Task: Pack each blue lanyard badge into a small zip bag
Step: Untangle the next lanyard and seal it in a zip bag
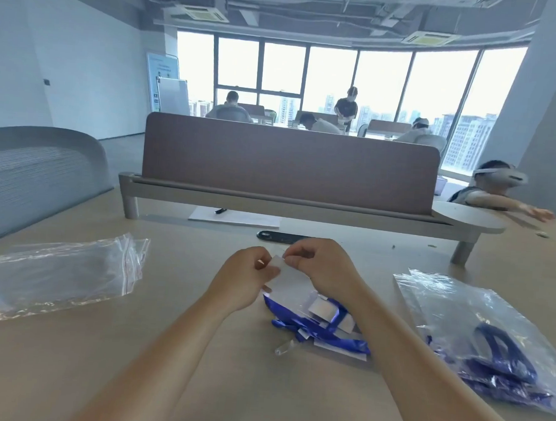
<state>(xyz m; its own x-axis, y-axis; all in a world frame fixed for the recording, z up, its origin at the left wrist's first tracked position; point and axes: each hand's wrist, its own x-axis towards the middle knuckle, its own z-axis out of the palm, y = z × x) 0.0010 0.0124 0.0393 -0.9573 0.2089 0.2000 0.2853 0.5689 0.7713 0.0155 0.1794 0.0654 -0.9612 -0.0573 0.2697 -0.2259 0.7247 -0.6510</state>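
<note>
A small clear zip bag (290, 281) is lifted at its top edge over the middle of the table. My left hand (246, 278) pinches its left corner and my right hand (319, 265) pinches the right side of that edge. The bag's lower part lies on a blue lanyard badge (323, 327), a tangle of blue ribbon and white cards. Whether the lanyard is inside the bag or under it is unclear.
A large clear bag (48, 277) with a red zip line lies at the left. Another large clear bag (490, 340) holding several blue lanyards lies at the right. A black bar (281, 237), paper with a pen (234, 216) and a desk divider (289, 168) stand behind.
</note>
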